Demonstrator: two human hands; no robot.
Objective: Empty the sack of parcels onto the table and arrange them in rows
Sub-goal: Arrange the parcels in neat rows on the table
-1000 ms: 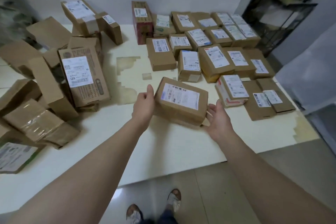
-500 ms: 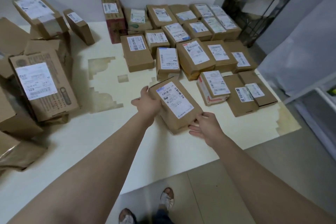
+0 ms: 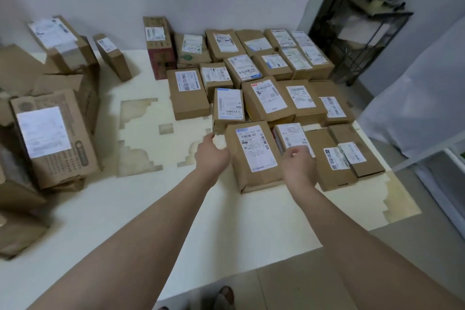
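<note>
Brown cardboard fills the view: the labelled parcel lies flat on the cream counter. The left hand presses its left edge, fingers curled; the right hand rests loosely curled at its right edge. Rowed parcels crowd behind and right of it; a jumbled pile sits well left.

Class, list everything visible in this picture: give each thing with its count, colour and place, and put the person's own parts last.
Brown cardboard parcels in rows: about twenty, white labels, table's right half.
Dark red upright carton: one, against the back wall.
Loose brown cardboard boxes: a jumbled heap, uncounted, table's left.
Cream table: one, stained patches.
Black metal shelf: one, far right corner.
Left hand: at the nearest parcel's left edge.
Right hand: at its right edge.
Shoes: below the table edge.
</note>
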